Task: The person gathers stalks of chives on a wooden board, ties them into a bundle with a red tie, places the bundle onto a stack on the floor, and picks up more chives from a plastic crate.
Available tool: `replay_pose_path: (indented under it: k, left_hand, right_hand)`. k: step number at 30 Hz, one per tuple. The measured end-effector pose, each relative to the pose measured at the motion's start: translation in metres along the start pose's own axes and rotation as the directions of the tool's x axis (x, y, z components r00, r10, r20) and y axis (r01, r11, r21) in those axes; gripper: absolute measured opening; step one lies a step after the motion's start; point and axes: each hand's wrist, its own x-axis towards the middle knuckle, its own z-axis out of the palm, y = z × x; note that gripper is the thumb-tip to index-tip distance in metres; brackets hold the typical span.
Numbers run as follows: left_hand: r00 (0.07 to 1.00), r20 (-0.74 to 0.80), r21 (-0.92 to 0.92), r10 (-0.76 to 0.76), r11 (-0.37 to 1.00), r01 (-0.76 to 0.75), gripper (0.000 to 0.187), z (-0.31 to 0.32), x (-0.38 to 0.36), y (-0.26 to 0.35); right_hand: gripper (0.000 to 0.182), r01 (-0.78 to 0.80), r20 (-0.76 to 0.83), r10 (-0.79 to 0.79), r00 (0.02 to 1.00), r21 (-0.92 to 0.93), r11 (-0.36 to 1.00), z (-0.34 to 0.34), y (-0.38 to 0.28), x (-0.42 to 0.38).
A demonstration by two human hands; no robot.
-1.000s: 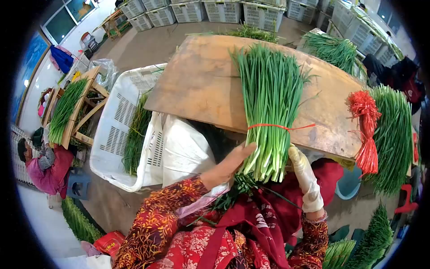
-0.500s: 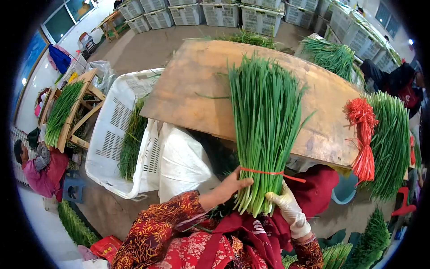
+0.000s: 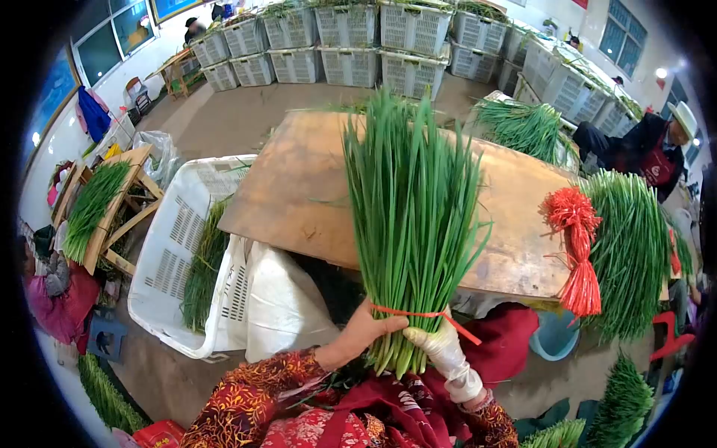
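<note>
A thick bundle of garlic chives (image 3: 414, 216) stands upright in front of me, leaves up and pale stem ends down near my apron. Around its lower stems runs a red tie strip (image 3: 403, 312), with a loose tail sticking out to the right. My bare left hand (image 3: 364, 328) is closed on the bundle's left side, thumb across the stems just below the strip. From the right, my right hand (image 3: 441, 349), in a whitish glove, grips the stems below the strip. The fingers behind the bundle are hidden.
Behind the bundle is a wooden board (image 3: 299, 194), with a hank of red strips (image 3: 575, 250) and more chives (image 3: 627, 254) at its right. A white plastic crate (image 3: 175, 243) stands left. A blue bucket (image 3: 554, 334) sits below the board. Co-workers are at both sides.
My view has tilted up, bringing more of the stacked crates and a co-worker's hat into sight. Both hands still hold the tied bundle, which now appears slightly left and lower.
</note>
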Motion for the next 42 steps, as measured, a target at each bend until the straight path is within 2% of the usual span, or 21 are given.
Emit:
replay_pose_path:
  k: [1,3,5,6,8,9,11,13,15,17,19,25,27,29,30,32,35,36,39,40,42]
  left_hand:
    - [0.999,-0.004,-0.015,0.041,0.999,-0.041,0.057,0.005,0.003,0.013]
    - [0.995,0.06,0.173,0.086,0.98,-0.095,0.059,0.019,0.014,0.056]
    - [0.952,0.204,0.133,0.229,0.957,-0.259,0.068,0.032,0.042,0.088]
    - [0.884,0.271,0.177,0.382,0.882,-0.436,0.072,0.039,0.059,0.104]
    - [0.784,0.438,0.157,0.44,0.821,-0.549,0.084,0.047,0.093,0.131]
    - [0.78,0.442,0.155,0.444,0.818,-0.553,0.084,0.052,0.106,0.138]
    - [0.71,0.447,0.287,0.544,0.665,-0.69,0.073,0.058,0.13,0.144]
    - [0.702,0.458,0.241,0.545,0.684,-0.688,0.077,0.052,0.157,0.129]
    - [0.737,0.496,0.335,0.459,0.682,-0.65,0.078,0.041,0.178,0.103]
    - [0.762,0.49,0.411,0.423,0.659,-0.63,0.078,0.037,0.179,0.08]
    - [0.88,0.426,0.346,0.209,0.861,-0.372,0.093,0.031,0.184,0.062]
    - [0.853,0.419,0.337,0.312,0.819,-0.465,0.092,0.026,0.198,0.05]
    - [0.8,0.384,0.542,0.461,0.589,-0.599,0.072,0.023,0.201,0.046]
    - [0.925,0.337,0.518,0.176,0.785,-0.338,0.077,0.022,0.203,0.045]
    - [0.929,0.297,0.464,0.221,0.817,-0.343,0.077,0.018,0.212,0.035]
    - [0.878,0.35,0.161,0.326,0.902,-0.399,0.078,0.021,0.211,0.024]
    - [0.883,0.404,0.301,0.24,0.876,-0.376,0.077,0.035,0.18,0.054]
    - [0.891,0.434,0.463,0.132,0.816,-0.346,0.079,0.023,0.195,0.051]
    - [0.821,0.546,0.452,0.168,0.766,-0.457,0.085,0.009,0.195,0.056]
    - [0.853,0.507,0.476,0.126,0.784,-0.399,0.085,0.015,0.171,0.076]
    - [0.82,0.551,0.511,0.155,0.714,-0.479,0.084,0.005,0.172,0.078]
  right_hand:
    - [0.085,0.074,0.041,-0.072,0.997,-0.048,0.996,0.0,-0.01,0.006]
    - [0.08,0.171,0.072,-0.165,0.984,-0.09,0.981,0.001,-0.044,0.019]
    - [0.068,0.317,0.164,-0.282,0.945,-0.26,0.912,-0.011,-0.074,0.047]
    - [0.064,0.282,0.19,-0.241,0.952,-0.228,0.932,-0.006,-0.101,0.053]
    - [0.059,0.348,0.269,-0.282,0.921,-0.24,0.906,-0.018,-0.131,0.076]
    - [0.059,0.353,0.269,-0.287,0.919,-0.242,0.904,-0.025,-0.139,0.084]
    - [0.055,0.413,0.216,-0.364,0.906,-0.271,0.869,-0.037,-0.148,0.097]
    - [0.052,0.388,0.171,-0.352,0.92,-0.518,0.763,-0.049,-0.147,0.106]
    - [0.053,0.332,0.109,-0.334,0.936,-0.584,0.741,-0.066,-0.124,0.1]
    - [0.053,0.312,0.058,-0.336,0.94,-0.545,0.778,-0.08,-0.097,0.094]
    - [0.054,0.322,0.026,-0.354,0.935,-0.48,0.816,-0.088,-0.078,0.097]
    - [0.056,0.338,0.016,-0.361,0.932,-0.394,0.855,-0.092,-0.06,0.114]
    - [0.056,0.329,0.011,-0.353,0.936,-0.386,0.862,-0.092,-0.054,0.115]
    - [0.057,0.311,0.01,-0.334,0.943,-0.389,0.867,-0.091,-0.05,0.116]
    - [0.057,0.315,0.013,-0.336,0.942,-0.384,0.868,-0.09,-0.049,0.117]
    - [0.058,0.336,0.034,-0.346,0.937,-0.345,0.876,-0.089,-0.049,0.123]
    - [0.059,0.378,0.06,-0.376,0.925,-0.258,0.889,-0.086,-0.049,0.14]
    - [0.059,0.406,0.078,-0.398,0.914,-0.217,0.888,-0.083,-0.05,0.147]
    - [0.06,0.424,0.114,-0.412,0.904,-0.13,0.896,-0.083,-0.054,0.158]
    - [0.06,0.415,0.132,-0.4,0.907,-0.12,0.902,-0.085,-0.055,0.16]
    - [0.06,0.339,0.168,-0.308,0.936,-0.205,0.918,-0.09,-0.059,0.164]
